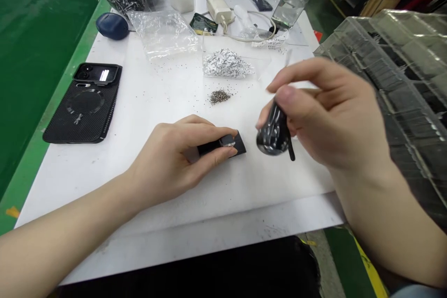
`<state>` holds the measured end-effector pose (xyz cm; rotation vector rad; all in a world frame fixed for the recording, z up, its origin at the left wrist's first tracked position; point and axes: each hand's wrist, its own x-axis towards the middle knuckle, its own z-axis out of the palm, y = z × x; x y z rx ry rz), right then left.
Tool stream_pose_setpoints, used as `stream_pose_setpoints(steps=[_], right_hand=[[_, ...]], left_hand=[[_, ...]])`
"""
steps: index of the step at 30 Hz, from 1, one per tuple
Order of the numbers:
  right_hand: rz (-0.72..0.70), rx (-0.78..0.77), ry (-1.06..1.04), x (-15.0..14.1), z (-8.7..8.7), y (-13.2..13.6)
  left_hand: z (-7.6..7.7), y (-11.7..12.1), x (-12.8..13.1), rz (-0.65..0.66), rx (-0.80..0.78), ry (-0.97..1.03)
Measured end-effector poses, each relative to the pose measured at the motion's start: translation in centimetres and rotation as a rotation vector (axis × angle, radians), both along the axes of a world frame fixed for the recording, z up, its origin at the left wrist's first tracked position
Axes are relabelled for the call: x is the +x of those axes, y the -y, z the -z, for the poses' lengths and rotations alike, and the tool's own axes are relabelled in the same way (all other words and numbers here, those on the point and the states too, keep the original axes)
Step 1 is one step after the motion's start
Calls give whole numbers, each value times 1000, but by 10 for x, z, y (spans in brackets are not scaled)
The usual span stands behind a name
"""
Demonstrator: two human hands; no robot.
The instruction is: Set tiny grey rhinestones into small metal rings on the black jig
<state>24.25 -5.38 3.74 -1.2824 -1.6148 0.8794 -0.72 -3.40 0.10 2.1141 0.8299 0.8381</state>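
Note:
My left hand (181, 153) rests on the white table with thumb and index finger pinched round a small black part (228, 140) with a shiny grey top. Under those fingertips lies a flat black block (240, 143), partly covered by the hand. My right hand (335, 111), raised just to the right of it, is closed round a glossy black tool with a rounded end (274, 132). A thin black stick (292, 150) juts down beside the tool; the fingers hide the rest. A heap of tiny metal screws (220, 97) lies beyond my left hand.
Behind the screws stands a clear tray (213, 73) of small white pieces (228, 63). A black phone (84, 102) lies at left, near a blue mouse (112, 26). Farther back are plastic bags (164, 32), a white charger (219, 8) and a clear container (289, 7). Stacked clear trays (394, 70) flank the right.

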Motion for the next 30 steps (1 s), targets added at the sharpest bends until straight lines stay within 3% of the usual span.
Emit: stream_pose_setpoints(steps=[3,9,13,18,22,25,28,30], right_hand=[[135,226,-261,-20,7,7],[105,380,-126,-30,25,10],[221,426,-122,-26,28,6],[212,304,-48,-23,20,6],[247,302,-85,-23,13,7],[199,170,-54,-23,12,8],[273,236,-49,-23,11,9],[246,227,23,-21,10,10]], left_hand=[[0,-1,0,19,-3,22],[1,-2,1,27,-56,12],[-1,-1,1,11,-91,10],[-2,-1,1,13,-82,18],[-2,-2,1,4,-76,8],[-2,-2,1,-3,-70,-4],[-2,-2,1,-7,-65,0],[-1,-2,0,5,-74,5]])
